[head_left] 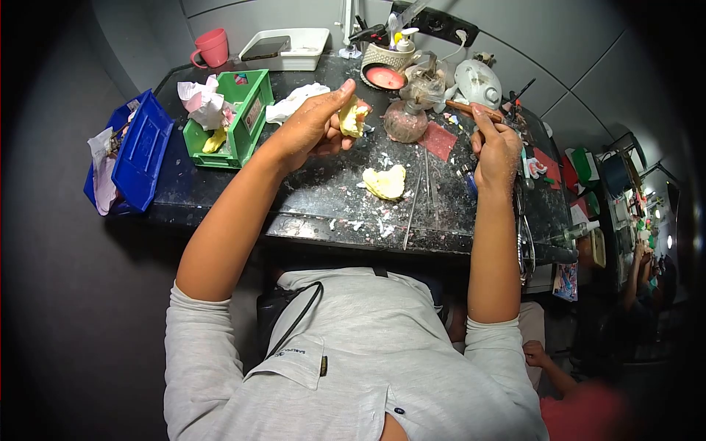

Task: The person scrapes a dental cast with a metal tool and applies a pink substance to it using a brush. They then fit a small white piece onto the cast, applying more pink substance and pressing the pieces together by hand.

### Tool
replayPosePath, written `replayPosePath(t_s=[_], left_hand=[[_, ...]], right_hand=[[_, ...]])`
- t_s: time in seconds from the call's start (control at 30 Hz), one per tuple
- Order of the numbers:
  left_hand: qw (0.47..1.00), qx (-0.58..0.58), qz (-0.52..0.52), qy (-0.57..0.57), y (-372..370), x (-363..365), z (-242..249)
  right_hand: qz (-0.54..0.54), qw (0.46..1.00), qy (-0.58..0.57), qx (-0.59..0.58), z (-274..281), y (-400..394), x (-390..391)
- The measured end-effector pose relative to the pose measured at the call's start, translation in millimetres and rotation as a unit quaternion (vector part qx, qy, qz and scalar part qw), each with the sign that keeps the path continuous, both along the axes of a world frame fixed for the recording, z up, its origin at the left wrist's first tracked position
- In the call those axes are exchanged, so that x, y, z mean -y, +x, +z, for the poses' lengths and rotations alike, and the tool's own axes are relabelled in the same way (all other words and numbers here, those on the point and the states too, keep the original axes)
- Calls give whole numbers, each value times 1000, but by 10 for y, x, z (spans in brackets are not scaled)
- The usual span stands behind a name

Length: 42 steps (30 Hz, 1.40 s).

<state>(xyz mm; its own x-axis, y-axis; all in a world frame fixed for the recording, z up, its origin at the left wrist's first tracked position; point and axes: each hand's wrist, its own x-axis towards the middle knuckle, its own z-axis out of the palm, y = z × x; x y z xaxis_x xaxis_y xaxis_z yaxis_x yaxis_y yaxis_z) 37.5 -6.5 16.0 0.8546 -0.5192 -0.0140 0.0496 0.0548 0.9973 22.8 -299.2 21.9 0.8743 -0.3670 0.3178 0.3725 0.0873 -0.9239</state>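
My left hand [309,128] is closed around a yellow plaster dental cast [348,121] with some pink on it, raised above the bench. In my right hand [496,154] is a slim tool with a brown handle [478,112], gripped between thumb and fingers; its working tip is hard to make out. A second yellow cast [384,181] lies on the dark bench between my hands. Beyond it stands a round glass burner [405,123], and a pink wax sheet [439,141] lies beside that. Thin metal rods [413,209] rest nearer the front edge.
Plaster crumbs litter the black bench [309,209]. On the left are a green bin [256,117] with crumpled paper, a blue bin [143,158] and a pink mug [212,48]. A white tray [312,51] stands behind. At lower right, another person's hand [537,354] shows.
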Motion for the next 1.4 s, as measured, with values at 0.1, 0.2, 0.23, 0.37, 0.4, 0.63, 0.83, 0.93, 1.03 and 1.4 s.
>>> replayPosePath(t_s=[0.1, 0.2, 0.23, 0.37, 0.4, 0.63, 0.83, 0.93, 1.03, 1.4], left_hand=[[1000, 4, 12, -5, 8, 28, -35], [1000, 8, 26, -9, 12, 44, -47], [1000, 7, 25, -8, 10, 41, -46], [1000, 3, 21, -2, -2, 43, -23], [1000, 3, 19, -1, -3, 42, -18], [1000, 8, 22, 3, -13, 59, -17], [1000, 10, 20, 2, 9, 52, -41], [1000, 10, 17, 3, 16, 50, -44], [1000, 7, 24, 4, -9, 59, -19], [1000, 13, 21, 5, 2, 58, -37]], right_hand=[[-5, 1000, -2, 2, 12, -15, -4], [7, 1000, -5, 10, 13, -26, -18], [19, 1000, -9, 18, 15, -35, -36], [91, 992, -51, 65, 33, -151, -233], [92, 992, -51, 64, 20, -165, -272], [134, 973, -146, 121, -53, -234, -521], [129, 973, -154, 111, -59, -248, -532], [128, 974, -151, 112, -72, -242, -535], [131, 973, -151, 116, -82, -238, -550], [130, 972, -154, 119, -93, -238, -557]])
